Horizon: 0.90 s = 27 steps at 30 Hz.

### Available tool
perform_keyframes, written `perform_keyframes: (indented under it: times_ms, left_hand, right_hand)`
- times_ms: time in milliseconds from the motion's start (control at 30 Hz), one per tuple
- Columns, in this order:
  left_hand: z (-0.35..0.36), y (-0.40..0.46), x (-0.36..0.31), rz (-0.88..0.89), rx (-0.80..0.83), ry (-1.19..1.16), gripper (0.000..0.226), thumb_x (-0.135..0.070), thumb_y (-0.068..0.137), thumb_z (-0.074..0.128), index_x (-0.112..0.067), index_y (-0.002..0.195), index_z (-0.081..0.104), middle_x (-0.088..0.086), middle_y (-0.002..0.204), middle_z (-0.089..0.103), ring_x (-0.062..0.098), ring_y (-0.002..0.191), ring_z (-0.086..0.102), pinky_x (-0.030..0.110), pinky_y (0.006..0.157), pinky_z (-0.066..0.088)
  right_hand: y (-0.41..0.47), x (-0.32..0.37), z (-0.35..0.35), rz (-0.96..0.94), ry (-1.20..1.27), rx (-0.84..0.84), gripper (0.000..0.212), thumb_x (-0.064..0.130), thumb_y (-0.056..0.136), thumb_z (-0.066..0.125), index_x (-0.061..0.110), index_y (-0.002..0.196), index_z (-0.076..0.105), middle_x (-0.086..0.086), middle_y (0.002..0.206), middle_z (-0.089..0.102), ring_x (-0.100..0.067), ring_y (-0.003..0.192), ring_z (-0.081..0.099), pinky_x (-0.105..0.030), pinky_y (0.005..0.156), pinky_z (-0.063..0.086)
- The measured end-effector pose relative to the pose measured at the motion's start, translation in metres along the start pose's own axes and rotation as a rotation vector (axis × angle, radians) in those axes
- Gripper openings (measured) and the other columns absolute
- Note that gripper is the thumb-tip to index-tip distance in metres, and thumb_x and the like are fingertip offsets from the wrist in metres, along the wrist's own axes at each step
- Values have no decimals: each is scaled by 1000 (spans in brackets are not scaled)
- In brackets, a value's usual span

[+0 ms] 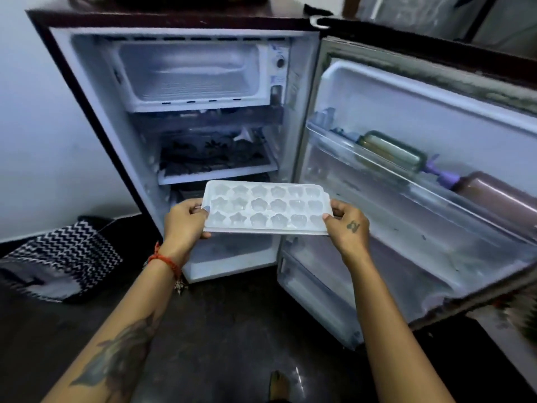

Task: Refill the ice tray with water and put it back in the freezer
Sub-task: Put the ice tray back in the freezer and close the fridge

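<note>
One head-worn camera looks forward and down (wide-angle), close before the open fridge (186,112)

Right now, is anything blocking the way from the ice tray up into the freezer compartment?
Nothing visible does. Both hands hold the ice tray level below the freezer compartment, whose front stands open and looks bare inside.

The ice tray (266,209) is translucent white plastic, smooth and faintly glossy. The freezer compartment (191,72) has white plastic walls dulled by frost. The door shelf rail (377,164) is clear plastic. The floor (232,330) is dark, polished and reflective. The zigzag mat (64,257) is woven cloth, matt.
</note>
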State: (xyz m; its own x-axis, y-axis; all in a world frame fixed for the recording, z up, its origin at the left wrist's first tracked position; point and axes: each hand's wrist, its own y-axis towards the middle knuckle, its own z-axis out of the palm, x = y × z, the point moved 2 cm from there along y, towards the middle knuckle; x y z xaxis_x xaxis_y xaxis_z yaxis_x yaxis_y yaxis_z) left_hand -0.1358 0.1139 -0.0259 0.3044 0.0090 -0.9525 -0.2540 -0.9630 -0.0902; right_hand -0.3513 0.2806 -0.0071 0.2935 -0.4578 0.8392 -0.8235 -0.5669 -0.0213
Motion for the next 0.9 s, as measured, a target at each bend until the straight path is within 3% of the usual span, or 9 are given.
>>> perform_keyframes:
  times_ms: [133,433,567,700,833,900]
  left_hand:
    - [-9,22,0,-32,-64,-15,15,-7,94,50,-14,102,61,-1,75,57,11,67,52,12,41,47]
    - [-30,69,5,-93,-225,-5,14,-8,93,53,-14,100,63,-2,76,58,13,64,54,13,39,46]
    - [-42,94,6,-114,-261,-8,18,-6,93,53,-7,108,64,7,89,60,13,65,54,13,38,46]
    - [-51,121,7,-130,-269,-11,23,-7,93,53,-2,114,62,8,95,60,13,66,54,12,38,46]
    - [-60,149,4,-117,-280,-4,22,-7,93,53,-2,113,62,8,95,59,12,67,54,12,39,46]
    - [-64,164,1,-100,-275,8,23,-7,94,52,-1,114,61,8,96,60,12,67,54,12,39,45]
  right_hand:
    - [32,18,22,-49,-23,65,32,3,87,55,13,114,69,-7,106,70,-26,100,62,-22,75,40]
    - [86,53,73,-152,-34,180,31,3,85,54,16,107,71,-7,102,73,-27,96,64,-28,78,47]
    - [102,70,95,-176,-49,210,28,5,85,53,15,104,71,-5,100,73,-26,95,65,-29,77,50]
    - [119,89,113,-183,-83,222,27,6,88,52,14,106,70,-4,103,72,-24,97,63,-22,66,39]
    - [140,106,131,-186,-53,199,25,4,87,52,9,104,69,-12,102,72,-31,98,63,-32,83,49]
    - [151,115,142,-209,-52,201,26,5,86,53,12,104,70,-11,101,72,-31,97,63,-35,84,51]
